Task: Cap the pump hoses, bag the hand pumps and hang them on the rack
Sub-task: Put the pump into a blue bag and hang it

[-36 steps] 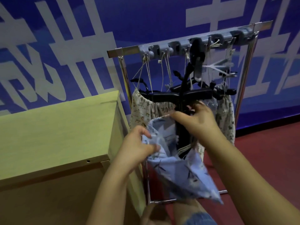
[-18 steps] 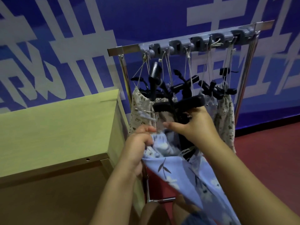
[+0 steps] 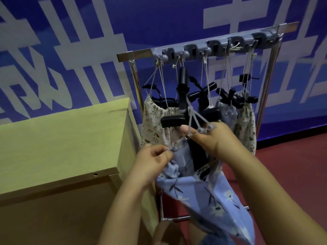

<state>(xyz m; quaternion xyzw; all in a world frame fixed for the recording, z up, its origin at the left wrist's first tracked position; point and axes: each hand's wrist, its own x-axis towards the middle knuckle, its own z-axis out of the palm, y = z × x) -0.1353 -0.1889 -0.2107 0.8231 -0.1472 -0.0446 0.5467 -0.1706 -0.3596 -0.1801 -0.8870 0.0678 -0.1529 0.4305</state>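
Note:
My right hand [image 3: 215,140] grips a black hand pump [image 3: 197,152] by its barrel, just under the T-handle [image 3: 172,120]. The pump's lower part sits inside a blue flowered drawstring bag [image 3: 212,197]. My left hand [image 3: 153,160] pinches the bag's left rim and holds its mouth apart. The pump's black hose [image 3: 183,85] sticks up, and pale adapter nozzles [image 3: 206,129] on thin cords dangle from it over my right fingers. Behind stands the metal rack [image 3: 131,54] with a grey hook bar [image 3: 208,48]; several bagged pumps [image 3: 154,121] hang from it by strings.
A light wooden table [image 3: 62,138] stands at the left, its corner close to my left hand. The blue wall with white characters [image 3: 70,41] is behind the rack. Red floor [image 3: 292,165] lies to the right. The rack's lower bar [image 3: 177,218] passes under the blue bag.
The pump has sunk deeper into the blue bag and its hose has swung from right of the rack's middle to the left. My left hand pulled the bag rim higher.

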